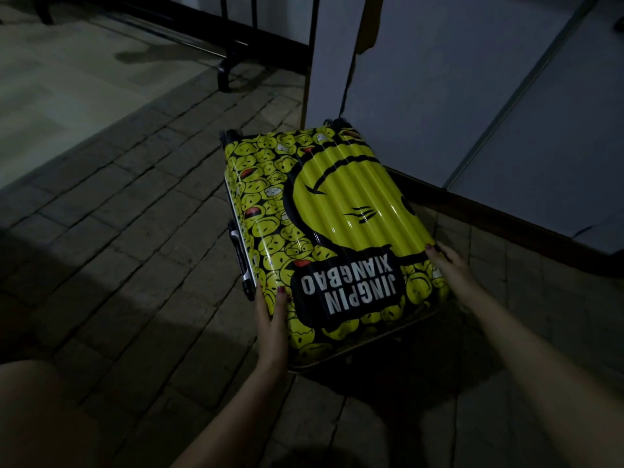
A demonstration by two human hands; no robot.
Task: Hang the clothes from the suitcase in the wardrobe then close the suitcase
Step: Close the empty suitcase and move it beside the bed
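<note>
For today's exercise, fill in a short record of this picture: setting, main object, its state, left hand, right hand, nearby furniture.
setting: dim room, brick-patterned floor
main object: yellow smiley-print suitcase, lying flat on the floor
state: lid down; whether latched cannot be told
left hand: fingers straight, resting on the near left edge of the suitcase
right hand: fingers straight, touching the right edge of the suitcase
nearby furniture: pale wardrobe just behind the suitcase

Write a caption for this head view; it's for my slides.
Both hands, left and right, rest on a closed yellow suitcase lying on the floor.
</note>
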